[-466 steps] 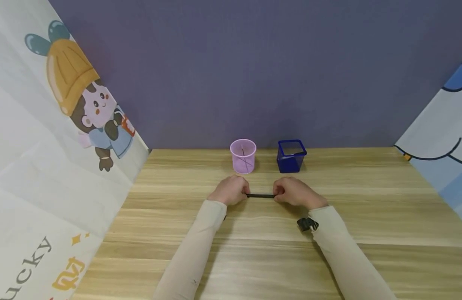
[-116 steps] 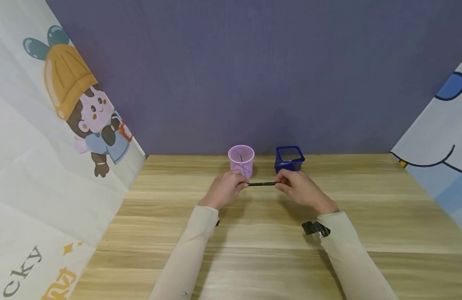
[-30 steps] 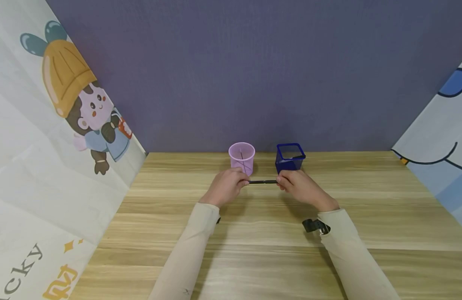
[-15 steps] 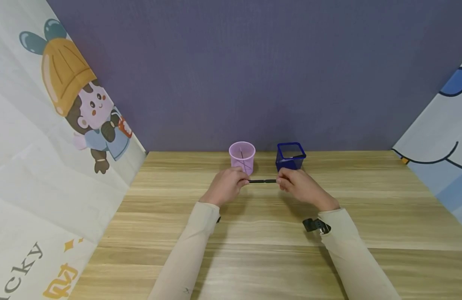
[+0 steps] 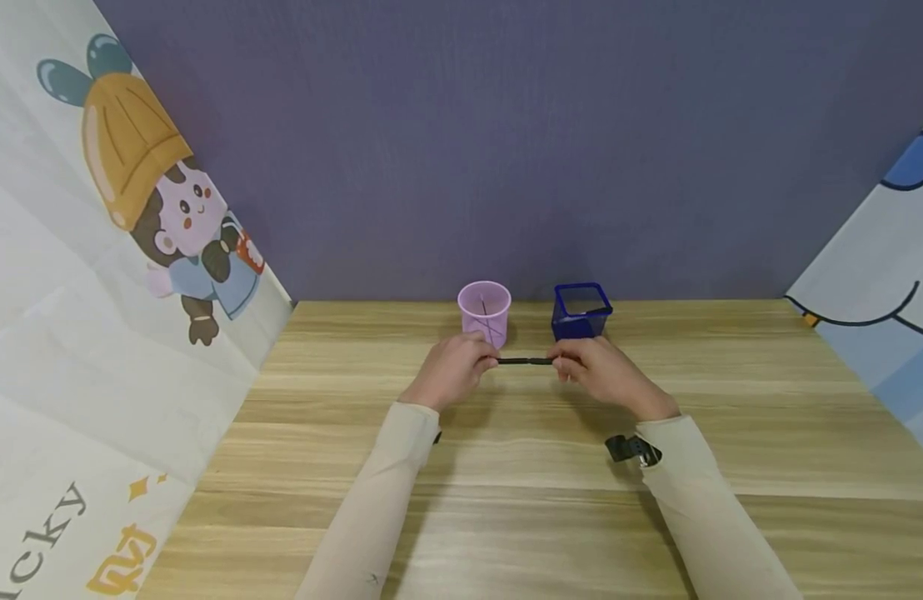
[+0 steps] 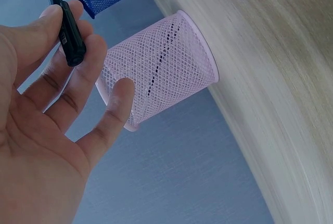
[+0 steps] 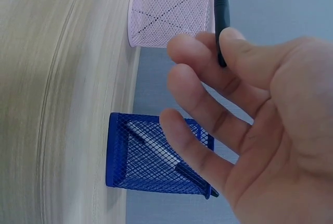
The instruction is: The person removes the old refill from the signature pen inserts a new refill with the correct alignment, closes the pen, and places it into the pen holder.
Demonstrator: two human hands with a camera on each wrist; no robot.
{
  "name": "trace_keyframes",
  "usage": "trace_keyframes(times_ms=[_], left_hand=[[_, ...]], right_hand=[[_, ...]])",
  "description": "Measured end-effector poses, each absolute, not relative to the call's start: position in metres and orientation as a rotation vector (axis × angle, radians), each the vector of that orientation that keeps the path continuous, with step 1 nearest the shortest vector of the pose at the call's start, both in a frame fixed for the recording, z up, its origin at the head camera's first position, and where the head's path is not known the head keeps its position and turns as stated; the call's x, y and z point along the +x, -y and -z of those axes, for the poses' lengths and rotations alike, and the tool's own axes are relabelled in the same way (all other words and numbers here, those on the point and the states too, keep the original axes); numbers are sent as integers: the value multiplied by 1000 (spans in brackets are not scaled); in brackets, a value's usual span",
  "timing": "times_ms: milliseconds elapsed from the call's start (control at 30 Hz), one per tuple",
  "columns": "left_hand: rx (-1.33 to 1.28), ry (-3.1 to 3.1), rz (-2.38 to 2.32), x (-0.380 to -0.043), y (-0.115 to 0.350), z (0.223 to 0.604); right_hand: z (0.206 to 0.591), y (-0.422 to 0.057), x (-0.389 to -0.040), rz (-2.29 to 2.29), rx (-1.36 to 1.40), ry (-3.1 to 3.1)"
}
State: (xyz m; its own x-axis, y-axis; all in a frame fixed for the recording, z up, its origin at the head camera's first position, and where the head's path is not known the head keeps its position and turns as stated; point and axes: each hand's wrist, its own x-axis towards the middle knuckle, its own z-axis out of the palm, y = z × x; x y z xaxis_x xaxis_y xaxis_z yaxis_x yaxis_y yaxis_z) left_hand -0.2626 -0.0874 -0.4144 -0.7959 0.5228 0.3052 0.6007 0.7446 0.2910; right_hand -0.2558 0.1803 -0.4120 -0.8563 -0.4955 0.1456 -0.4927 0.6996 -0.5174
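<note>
A black pen point(image 5: 523, 361) is held level above the table between both hands. My left hand point(image 5: 450, 367) pinches its clip end between thumb and fingers, with the little finger standing apart in the left wrist view. At the other end, my right hand point(image 5: 604, 371) pinches the pen point(image 7: 221, 18) between thumb and index finger; the remaining fingers are loosely bent. A joint line shows along the barrel in the right wrist view. Just behind the left hand stands a pink round mesh pen cup point(image 5: 484, 304). Behind the right hand is a blue square mesh pen holder point(image 5: 580, 321).
Inside the blue holder leans a pen point(image 7: 156, 148) with a pale barrel and dark ends. Thin dark lines show on the pink cup's mesh. Both containers stand on the wooden table point(image 5: 521, 517) near a dark grey-blue back panel point(image 5: 521, 150). Printed sheets flank the table.
Since the oldest frame, the hands and pen have moved slightly away toward the containers, and a joint line now shows on the pen. Over the last second only the right fingers shift a little.
</note>
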Motion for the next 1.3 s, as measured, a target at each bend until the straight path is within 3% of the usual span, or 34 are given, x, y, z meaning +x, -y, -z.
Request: trace_keyframes(times_ms=[1300], left_hand=[[-876, 2767, 528, -263, 88, 414]], right_hand=[[410, -183, -256, 905, -829, -2886]])
